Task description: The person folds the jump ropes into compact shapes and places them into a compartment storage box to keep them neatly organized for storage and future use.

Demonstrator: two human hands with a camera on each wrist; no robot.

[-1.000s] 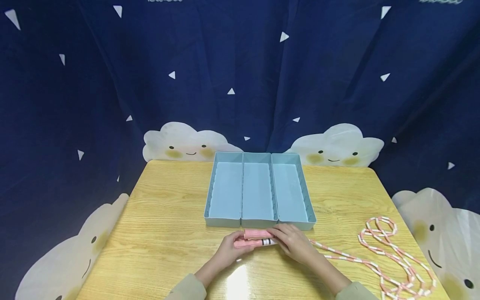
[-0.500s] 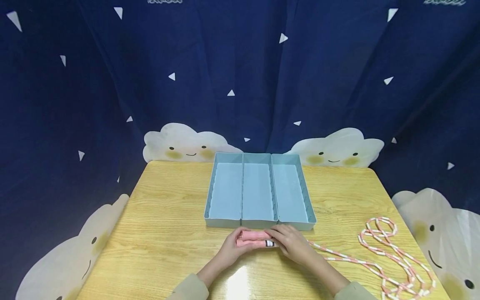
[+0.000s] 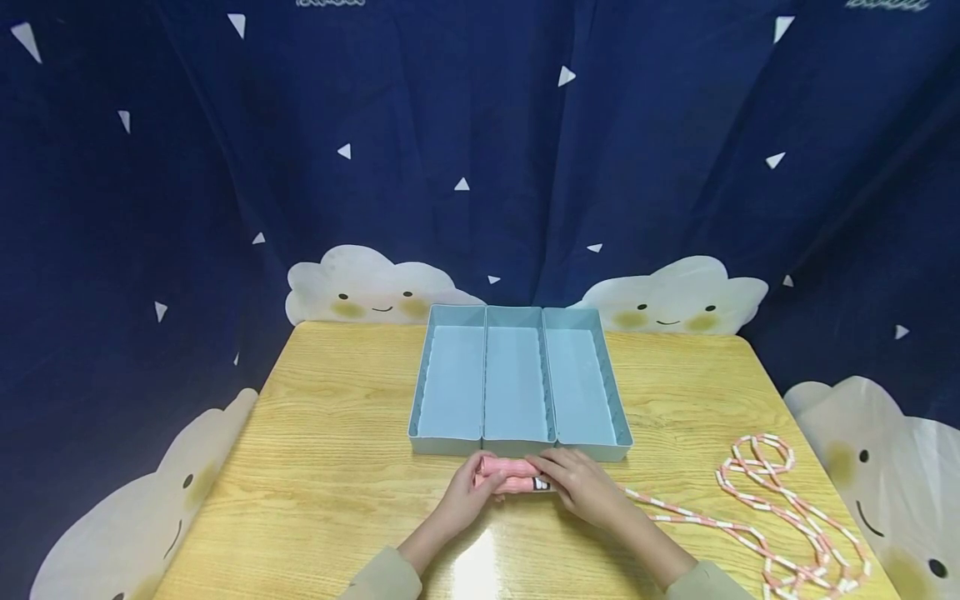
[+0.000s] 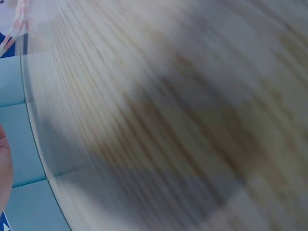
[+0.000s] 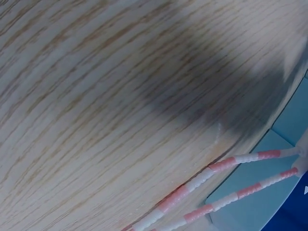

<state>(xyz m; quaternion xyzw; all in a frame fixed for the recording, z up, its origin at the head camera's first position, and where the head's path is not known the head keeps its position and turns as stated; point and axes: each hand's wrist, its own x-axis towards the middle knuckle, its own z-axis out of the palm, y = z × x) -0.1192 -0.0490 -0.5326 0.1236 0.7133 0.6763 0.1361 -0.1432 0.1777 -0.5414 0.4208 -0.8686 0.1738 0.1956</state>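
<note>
A beaded jump rope has two pink handles, lying side by side just in front of the blue trays. The far handle (image 3: 508, 467) and the near handle (image 3: 517, 485), which has black and white bands, are held level between both hands. My left hand (image 3: 459, 498) grips their left ends, its thumb across the near handle. My right hand (image 3: 585, 490) holds their right ends, hiding the tips. From under the right hand the pink and white beaded cord (image 3: 813, 533) runs to the right. Two strands of the cord (image 5: 175, 197) also show in the right wrist view.
Three joined pale blue trays (image 3: 517, 442) stand behind the hands, with nothing inside. The cord lies in loose loops on the right of the wooden table (image 3: 330, 467). A dark blue curtain (image 3: 480, 125) with clouds hangs behind.
The near handle has slid right and lined up with the far one. My left thumb has moved over onto the near handle. The right hand has barely moved.
</note>
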